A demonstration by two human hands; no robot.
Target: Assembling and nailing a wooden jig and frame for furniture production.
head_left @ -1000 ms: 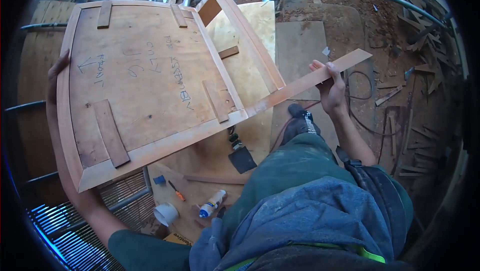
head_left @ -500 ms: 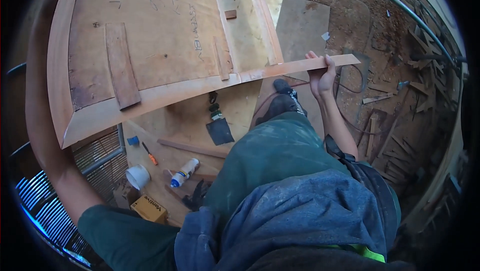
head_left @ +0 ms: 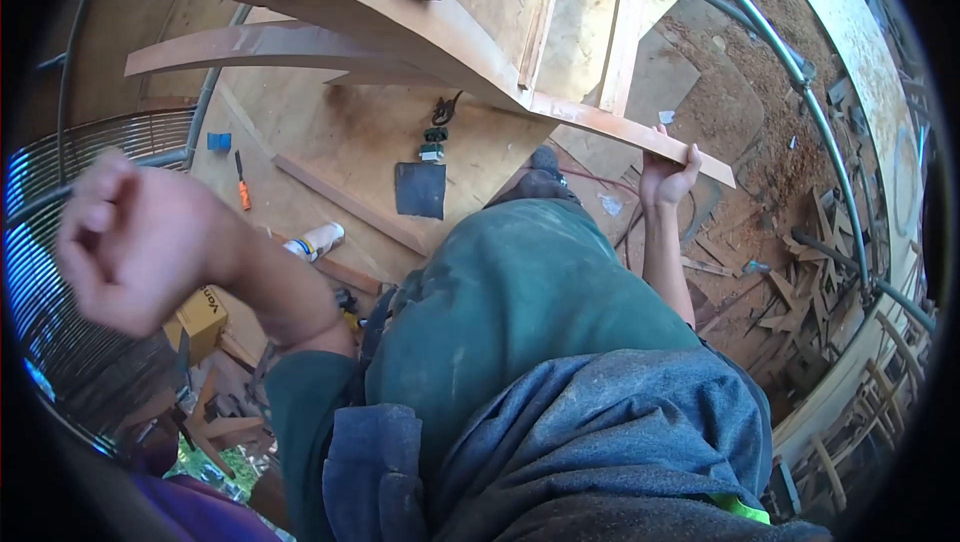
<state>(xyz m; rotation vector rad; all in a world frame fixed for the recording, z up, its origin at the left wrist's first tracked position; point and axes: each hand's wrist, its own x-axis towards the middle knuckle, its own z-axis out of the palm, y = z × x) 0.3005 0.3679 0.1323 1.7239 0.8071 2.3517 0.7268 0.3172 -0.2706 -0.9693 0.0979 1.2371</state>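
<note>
Your right hand [head_left: 668,170] grips the lower edge strip of the curved wooden panel [head_left: 400,2], held tilted overhead. Your left hand [head_left: 130,242] is off it, empty, loosely curled, blurred, well left of the panel. Below the panel: black scraper [head_left: 420,189], white tube [head_left: 313,240], orange screwdriver [head_left: 242,189] on plywood.

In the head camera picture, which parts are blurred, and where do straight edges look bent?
Head view: the bare left hand is smeared by motion blur; the right hand gripping the curved plywood panel's wooden edge strip is sharper; the grey metal pipe bows near the dark fisheye rim.
</note>
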